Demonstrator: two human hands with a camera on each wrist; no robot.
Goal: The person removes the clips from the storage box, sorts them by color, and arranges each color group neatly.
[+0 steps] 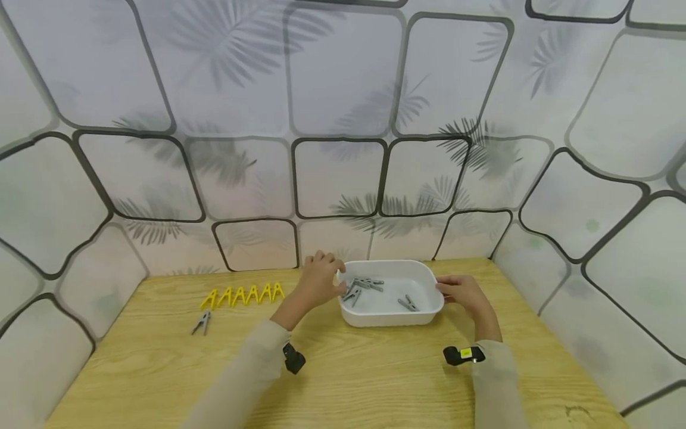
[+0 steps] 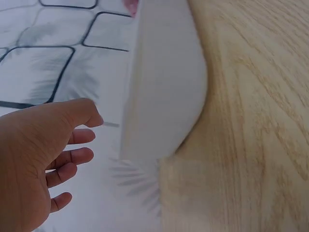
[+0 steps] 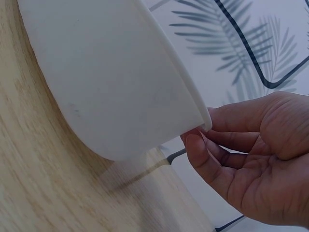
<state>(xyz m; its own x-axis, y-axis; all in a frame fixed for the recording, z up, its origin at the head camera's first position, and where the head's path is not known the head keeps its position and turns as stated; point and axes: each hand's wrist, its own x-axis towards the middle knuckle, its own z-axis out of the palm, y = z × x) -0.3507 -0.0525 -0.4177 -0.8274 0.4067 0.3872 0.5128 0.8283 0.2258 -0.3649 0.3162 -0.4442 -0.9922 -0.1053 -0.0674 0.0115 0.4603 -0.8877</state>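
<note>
Only your right hand [image 1: 465,293] pinches the tray [image 1: 388,320], your left hand [image 1: 320,279] relaxed beside it; lifting one-sidedly could spill the clips [image 1: 370,284].

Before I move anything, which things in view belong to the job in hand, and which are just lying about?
In the job:
White tray, its rim touched by the right hand, the left hand near the other end
Gray clips inside the tray

Lying about, probably:
Row of yellow clips, left of the tray
Lone gray clip; it resembles the others, so may belong
</note>
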